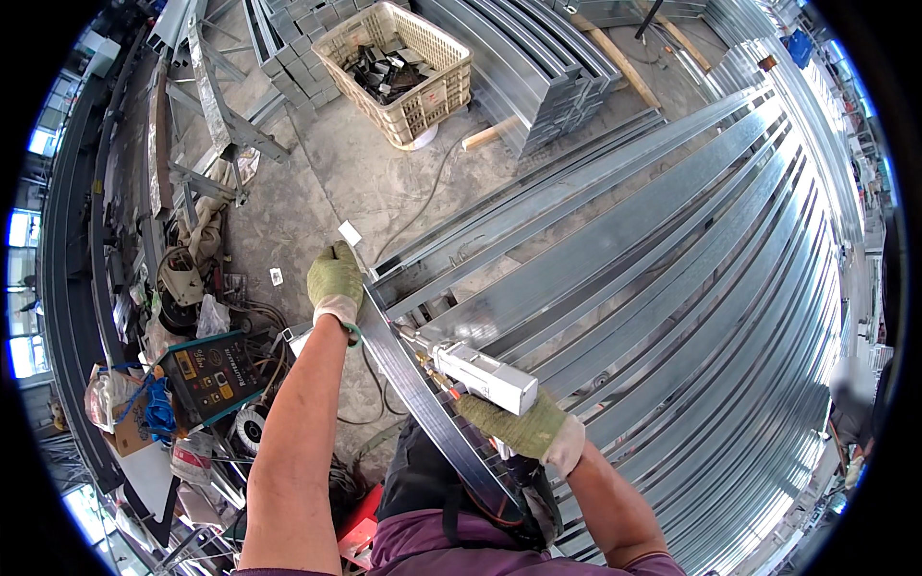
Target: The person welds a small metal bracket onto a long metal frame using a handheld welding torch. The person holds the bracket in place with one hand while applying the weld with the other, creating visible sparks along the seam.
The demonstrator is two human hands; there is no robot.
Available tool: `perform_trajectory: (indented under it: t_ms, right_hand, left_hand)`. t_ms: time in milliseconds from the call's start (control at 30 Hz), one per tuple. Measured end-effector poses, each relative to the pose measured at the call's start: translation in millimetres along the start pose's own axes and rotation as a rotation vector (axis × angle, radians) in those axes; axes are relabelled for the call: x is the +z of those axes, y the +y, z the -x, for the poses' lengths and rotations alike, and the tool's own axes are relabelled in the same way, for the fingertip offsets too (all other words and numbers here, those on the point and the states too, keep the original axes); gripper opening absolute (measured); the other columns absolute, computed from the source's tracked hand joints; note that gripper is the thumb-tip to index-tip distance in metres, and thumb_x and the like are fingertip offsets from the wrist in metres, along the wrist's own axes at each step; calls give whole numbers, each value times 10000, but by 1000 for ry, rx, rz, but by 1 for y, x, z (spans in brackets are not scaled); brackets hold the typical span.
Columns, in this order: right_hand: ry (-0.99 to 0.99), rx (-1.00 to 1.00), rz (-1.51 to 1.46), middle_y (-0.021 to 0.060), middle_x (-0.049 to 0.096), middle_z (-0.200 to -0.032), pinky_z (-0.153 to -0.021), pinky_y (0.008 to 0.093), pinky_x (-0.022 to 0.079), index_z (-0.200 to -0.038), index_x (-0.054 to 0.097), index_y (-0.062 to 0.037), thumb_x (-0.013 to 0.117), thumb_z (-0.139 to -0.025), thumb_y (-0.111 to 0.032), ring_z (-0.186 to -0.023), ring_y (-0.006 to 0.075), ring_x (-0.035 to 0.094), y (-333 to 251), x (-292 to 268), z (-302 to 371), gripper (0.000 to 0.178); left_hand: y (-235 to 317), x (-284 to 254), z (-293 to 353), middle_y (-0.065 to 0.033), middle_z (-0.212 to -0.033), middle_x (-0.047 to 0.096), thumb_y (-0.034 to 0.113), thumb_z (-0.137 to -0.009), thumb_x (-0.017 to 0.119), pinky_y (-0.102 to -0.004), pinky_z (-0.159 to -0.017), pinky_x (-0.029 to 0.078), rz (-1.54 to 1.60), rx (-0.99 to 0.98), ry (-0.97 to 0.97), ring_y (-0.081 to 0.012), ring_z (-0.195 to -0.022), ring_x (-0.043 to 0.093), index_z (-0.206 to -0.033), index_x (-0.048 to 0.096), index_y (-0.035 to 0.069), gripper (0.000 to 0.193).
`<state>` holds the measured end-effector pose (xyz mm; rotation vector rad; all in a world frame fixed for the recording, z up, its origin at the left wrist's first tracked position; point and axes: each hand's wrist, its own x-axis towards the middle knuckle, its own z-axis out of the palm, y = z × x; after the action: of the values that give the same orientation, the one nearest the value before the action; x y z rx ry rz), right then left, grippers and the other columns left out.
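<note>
A person's green-gloved right hand [514,422] is grasping a white boxy tool [488,376], which is pointing its nozzle toward the near metal beam [413,396]. The gloved left hand [336,278] is resting at that beam's far end; its fingers are hiding, so its grip cannot be told. Rows of steel slats [624,259] are stretching rightward; a cream crate [423,96] is sitting beyond.

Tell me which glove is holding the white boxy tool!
The right hand's green glove. It holds the white boxy tool; the left hand's green glove is at the far end of the grey metal bar.
</note>
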<state>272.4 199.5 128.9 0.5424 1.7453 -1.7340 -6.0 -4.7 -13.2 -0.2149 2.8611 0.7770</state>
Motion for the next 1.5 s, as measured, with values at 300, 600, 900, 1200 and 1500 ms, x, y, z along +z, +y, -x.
perform_trajectory:
  t_ms: [300, 600, 900, 1200, 1500]
  right_hand:
    - [98, 7, -112, 10, 707, -890, -633, 305, 531, -1382, 636, -102, 711, -1011, -360, -736, 97, 634, -5, -10, 20, 458]
    - [152, -42, -107, 89, 745, -957, -718, 333, 545, -1335, 667, -65, 712, -1005, -352, -768, 148, 617, 12, -9, 36, 439]
    - [37, 0, -178, 65, 742, -1038, -768, 306, 544, -1415, 623, -79, 708, -1011, -342, -835, 126, 595, -1, -9, 35, 489]
    - [45, -138, -124, 82, 754, -1097, -768, 314, 539, -1439, 620, -117, 731, -997, -342, -846, 140, 635, 18, 0, 21, 508]
    - [23, -84, -109, 69, 751, -1081, -766, 311, 539, -1434, 636, -136, 722, -1008, -307, -848, 132, 643, 11, -1, 19, 467]
  left_hand:
    - [-12, 11, -9, -156, -884, 754, 397, -1043, 533, -426, -746, 511, 65, 50, 27, -298, -805, 696, -995, 756, 16, 444]
    - [-35, 24, -23, -285, -1040, 729, 469, -1069, 443, -555, -886, 510, 73, 110, -18, -502, -1011, 673, -1066, 746, 13, 548]
    - [-14, 10, -15, -295, -1092, 716, 465, -1050, 441, -561, -935, 501, 5, 53, -41, -514, -1075, 647, -1077, 744, 12, 546]
    - [-16, 15, -15, -163, -853, 755, 411, -1033, 519, -435, -772, 518, 37, 43, 24, -323, -813, 708, -989, 749, 7, 467]
    - [-9, 10, -10, -182, -890, 764, 410, -1028, 498, -449, -805, 521, 58, 52, 13, -357, -848, 716, -1017, 753, -5, 487]
